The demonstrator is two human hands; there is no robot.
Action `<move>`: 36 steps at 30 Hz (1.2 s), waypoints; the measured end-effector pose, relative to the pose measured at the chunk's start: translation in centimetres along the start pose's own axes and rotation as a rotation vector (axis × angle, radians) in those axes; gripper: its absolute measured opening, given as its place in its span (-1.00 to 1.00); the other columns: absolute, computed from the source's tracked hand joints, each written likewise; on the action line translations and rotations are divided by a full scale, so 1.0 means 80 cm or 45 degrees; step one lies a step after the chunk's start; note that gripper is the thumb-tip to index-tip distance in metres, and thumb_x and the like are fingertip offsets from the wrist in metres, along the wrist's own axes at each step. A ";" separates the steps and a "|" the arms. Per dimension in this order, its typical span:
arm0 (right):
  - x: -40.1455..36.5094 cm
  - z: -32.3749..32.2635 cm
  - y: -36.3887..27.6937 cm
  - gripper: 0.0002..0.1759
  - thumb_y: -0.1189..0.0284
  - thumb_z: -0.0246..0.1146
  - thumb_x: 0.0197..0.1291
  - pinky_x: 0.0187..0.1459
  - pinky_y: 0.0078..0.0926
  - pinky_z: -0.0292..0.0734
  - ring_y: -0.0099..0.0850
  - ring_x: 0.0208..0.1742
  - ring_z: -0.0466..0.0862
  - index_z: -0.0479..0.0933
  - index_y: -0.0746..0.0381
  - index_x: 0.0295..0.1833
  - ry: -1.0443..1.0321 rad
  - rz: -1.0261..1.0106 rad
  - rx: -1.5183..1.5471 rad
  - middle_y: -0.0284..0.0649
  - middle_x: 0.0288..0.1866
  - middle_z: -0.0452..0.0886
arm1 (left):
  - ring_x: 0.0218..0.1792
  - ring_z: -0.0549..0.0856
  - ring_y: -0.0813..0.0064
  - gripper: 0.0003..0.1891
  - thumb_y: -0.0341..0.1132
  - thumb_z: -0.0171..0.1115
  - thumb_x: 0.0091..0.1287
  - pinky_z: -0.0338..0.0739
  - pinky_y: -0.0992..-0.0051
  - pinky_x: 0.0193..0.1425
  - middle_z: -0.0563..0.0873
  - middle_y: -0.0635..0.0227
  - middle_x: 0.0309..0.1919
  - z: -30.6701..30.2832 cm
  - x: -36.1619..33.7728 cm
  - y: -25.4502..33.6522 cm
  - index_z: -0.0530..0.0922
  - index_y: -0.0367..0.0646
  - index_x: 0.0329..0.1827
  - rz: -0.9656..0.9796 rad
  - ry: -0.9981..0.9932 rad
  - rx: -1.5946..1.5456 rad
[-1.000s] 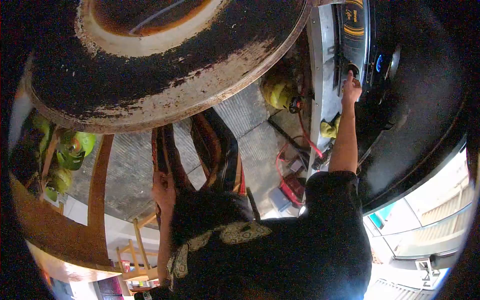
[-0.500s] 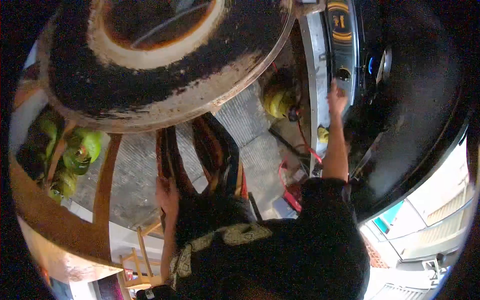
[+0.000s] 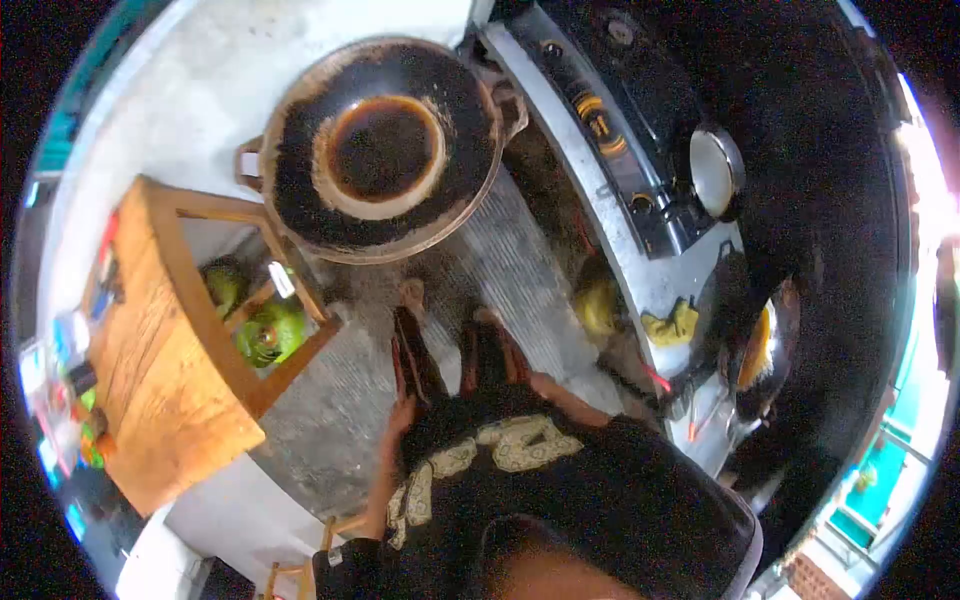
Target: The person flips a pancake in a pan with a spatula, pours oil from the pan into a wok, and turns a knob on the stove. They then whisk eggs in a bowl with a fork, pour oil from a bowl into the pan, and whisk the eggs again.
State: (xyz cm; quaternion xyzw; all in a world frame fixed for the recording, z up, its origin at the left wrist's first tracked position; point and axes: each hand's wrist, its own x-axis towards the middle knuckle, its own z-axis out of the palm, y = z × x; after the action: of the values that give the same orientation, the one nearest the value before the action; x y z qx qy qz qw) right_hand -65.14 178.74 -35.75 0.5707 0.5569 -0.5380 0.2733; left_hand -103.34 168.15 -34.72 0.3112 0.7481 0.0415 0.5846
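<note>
Yellow gas bottle (image 3: 598,305) under the counter (image 3: 655,285), just right of the feet, right hand (image 3: 535,382) nearest it by the thigh, grip impossible to tell, left hand (image 3: 400,412) flat and empty on the other thigh, well apart, blackened wok (image 3: 385,150) ahead, wooden shelf (image 3: 160,370) leftward.

We saw a blackened wok (image 3: 385,150) beside a wooden table (image 3: 150,400), green fruit (image 3: 268,335) on its shelf, a yellow cloth (image 3: 670,325) near the stove (image 3: 600,115).
</note>
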 end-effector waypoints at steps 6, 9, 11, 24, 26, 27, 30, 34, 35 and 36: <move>0.023 -0.075 0.093 -0.43 -0.02 0.01 0.24 -0.09 -0.09 0.41 0.02 -0.10 0.54 0.48 0.27 0.05 0.865 -0.446 0.131 0.04 -0.13 0.59 | -0.47 0.58 -0.17 -0.64 -0.07 0.03 0.31 0.40 -0.06 -0.39 0.58 -0.07 -0.57 0.129 -0.002 -0.007 0.43 -0.15 0.00 0.219 0.579 0.404; -0.008 -0.133 0.101 -0.46 0.00 0.02 0.24 -0.12 -0.11 0.41 0.00 -0.14 0.53 0.48 0.27 0.01 0.395 -0.222 0.039 0.02 -0.17 0.58 | -0.54 0.59 -0.10 -0.63 -0.09 0.05 0.30 0.43 0.03 -0.43 0.59 -0.08 -0.60 0.163 -0.008 -0.008 0.56 -0.27 -0.42 0.244 0.635 0.359; -0.017 -0.152 0.109 -0.48 0.01 0.03 0.24 -0.14 -0.11 0.40 -0.02 -0.16 0.53 0.47 0.27 -0.01 0.318 -0.219 -0.018 0.01 -0.19 0.57 | -0.55 0.60 -0.06 -0.58 -0.05 0.05 0.30 0.42 0.04 -0.44 0.59 -0.11 -0.59 0.172 -0.026 -0.005 0.55 -0.26 -0.49 0.279 0.619 0.463; -0.026 -0.229 0.100 -0.59 0.08 0.07 0.24 -0.27 -0.17 0.39 -0.11 -0.31 0.50 0.46 0.25 -0.18 0.067 -0.574 -0.726 -0.07 -0.35 0.51 | -0.12 0.63 0.10 -0.59 -0.06 0.02 0.27 0.48 0.18 -0.04 0.64 0.02 -0.13 0.284 -0.192 -0.012 0.57 -0.23 -0.09 -0.103 0.508 -0.300; -0.034 -0.226 0.094 -0.60 0.09 0.08 0.24 -0.29 -0.18 0.39 -0.12 -0.33 0.49 0.45 0.25 -0.20 -0.007 -0.628 -0.860 -0.08 -0.38 0.50 | -0.21 0.65 0.09 -0.63 -0.11 0.00 0.26 0.51 0.18 -0.13 0.65 -0.01 -0.18 0.301 -0.270 0.043 0.56 -0.24 -0.11 -0.219 0.724 -0.297; -0.039 -0.223 0.092 -0.61 0.09 0.08 0.24 -0.30 -0.18 0.39 -0.13 -0.34 0.49 0.45 0.25 -0.22 -0.037 -0.649 -0.921 -0.09 -0.39 0.49 | -0.03 0.60 0.04 -0.60 -0.13 -0.03 0.25 0.44 0.14 0.09 0.64 0.03 -0.06 0.343 -0.265 0.027 0.55 -0.16 0.02 -0.386 0.828 -0.565; -0.045 -0.200 0.070 -0.62 0.11 0.09 0.24 -0.33 -0.19 0.38 -0.15 -0.38 0.48 0.45 0.25 -0.25 -0.095 -0.721 -1.096 -0.10 -0.43 0.48 | 0.09 0.54 0.07 -0.55 -0.11 -0.03 0.24 0.38 0.23 0.20 0.55 0.02 0.10 0.422 -0.312 0.015 0.52 -0.19 0.09 -0.365 0.667 -0.758; -0.056 -0.144 0.046 -0.64 0.13 0.10 0.24 -0.36 -0.21 0.38 -0.18 -0.42 0.47 0.44 0.24 -0.31 -0.205 -0.825 -1.348 -0.13 -0.48 0.46 | 0.10 0.52 0.22 -0.50 0.02 0.06 0.23 0.47 0.22 -0.05 0.53 0.18 0.16 0.629 -0.276 -0.050 0.50 -0.11 0.12 -0.188 0.793 -0.950; -0.058 -0.129 0.045 -0.64 0.13 0.11 0.24 -0.37 -0.21 0.38 -0.19 -0.44 0.47 0.44 0.24 -0.32 -0.229 -0.854 -1.405 -0.13 -0.49 0.46 | 0.07 0.53 0.27 -0.49 0.07 0.09 0.23 0.53 0.21 -0.18 0.53 0.25 0.16 0.680 -0.289 -0.042 0.50 -0.07 0.13 -0.196 0.867 -1.112; -0.062 -0.113 0.041 -0.65 0.14 0.11 0.24 -0.38 -0.22 0.37 -0.20 -0.45 0.47 0.44 0.24 -0.33 -0.250 -0.877 -1.460 -0.14 -0.50 0.45 | 0.07 0.53 0.26 -0.49 0.06 0.08 0.23 0.53 0.21 -0.16 0.53 0.24 0.15 0.720 -0.304 -0.023 0.50 -0.07 0.12 -0.250 0.863 -1.206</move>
State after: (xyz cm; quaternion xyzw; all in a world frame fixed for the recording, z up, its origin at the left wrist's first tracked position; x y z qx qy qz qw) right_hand -58.27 184.54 -29.66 0.0737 0.8770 -0.2632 0.3952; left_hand -49.26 136.82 -32.92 -0.0851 0.8185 0.4140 0.3893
